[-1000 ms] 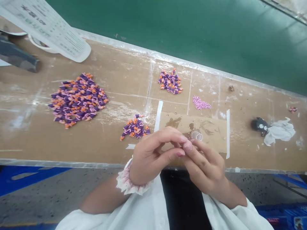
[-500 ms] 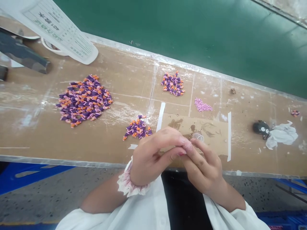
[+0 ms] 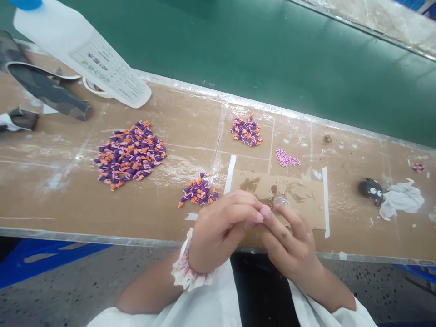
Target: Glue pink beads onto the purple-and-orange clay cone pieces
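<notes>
My left hand (image 3: 226, 229), with a lace-edged scrunchie (image 3: 189, 263) round its wrist, is closed in a pinch. Its fingertips meet those of my right hand (image 3: 289, 236), which is closed too. Whatever is between the fingertips is hidden or too small to make out. Behind them lies a cardboard sheet (image 3: 306, 211) with dark stains and a small clear round cup (image 3: 282, 202). Left of the hands is a small pile of purple and orange figurines (image 3: 199, 190). Past the cardboard is a heap of tiny pink pieces (image 3: 287, 158).
A larger figurine pile (image 3: 131, 156) sits on the left, another group (image 3: 247, 131) at the back. A white bottle (image 3: 91, 59) leans in at upper left near camouflage strips (image 3: 57, 93). On the right are a black object with eyes (image 3: 371, 190) and a crumpled white tissue (image 3: 402, 200).
My view has shifted, so the table and its piles sit lower in the picture and more of the bottle shows. Both hands stay together at the fingertips, with slight finger movement.
</notes>
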Motion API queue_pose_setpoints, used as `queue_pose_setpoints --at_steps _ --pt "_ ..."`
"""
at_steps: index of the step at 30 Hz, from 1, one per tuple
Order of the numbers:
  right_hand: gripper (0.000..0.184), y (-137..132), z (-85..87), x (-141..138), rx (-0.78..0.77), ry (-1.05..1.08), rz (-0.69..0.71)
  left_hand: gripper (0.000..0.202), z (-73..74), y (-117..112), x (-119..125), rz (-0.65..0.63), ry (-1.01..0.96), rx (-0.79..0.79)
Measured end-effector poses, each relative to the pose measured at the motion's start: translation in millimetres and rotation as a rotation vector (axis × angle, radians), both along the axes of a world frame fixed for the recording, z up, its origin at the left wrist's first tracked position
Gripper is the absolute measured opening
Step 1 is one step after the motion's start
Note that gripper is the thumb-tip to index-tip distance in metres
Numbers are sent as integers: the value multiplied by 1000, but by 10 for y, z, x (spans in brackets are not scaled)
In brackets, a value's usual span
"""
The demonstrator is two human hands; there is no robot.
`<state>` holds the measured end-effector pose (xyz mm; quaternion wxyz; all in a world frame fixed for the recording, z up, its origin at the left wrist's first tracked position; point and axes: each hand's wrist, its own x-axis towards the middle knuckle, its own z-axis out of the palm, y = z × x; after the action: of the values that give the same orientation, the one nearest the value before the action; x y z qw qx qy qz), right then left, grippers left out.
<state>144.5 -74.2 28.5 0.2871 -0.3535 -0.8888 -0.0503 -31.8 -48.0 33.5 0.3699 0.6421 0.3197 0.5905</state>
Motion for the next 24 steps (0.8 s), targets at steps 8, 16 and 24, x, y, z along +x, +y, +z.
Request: queue_pose_setpoints --at_steps 8,16,24 --pt "43 98 101 117 235 -199 -26 25 85 -91 82 121 10 8" --pt "39 175 190 128 288 -237 -3 24 142 -103 60 151 43 32" --pt "44 193 202 167 301 -275 31 24 229 -101 -5 101 93 -29"
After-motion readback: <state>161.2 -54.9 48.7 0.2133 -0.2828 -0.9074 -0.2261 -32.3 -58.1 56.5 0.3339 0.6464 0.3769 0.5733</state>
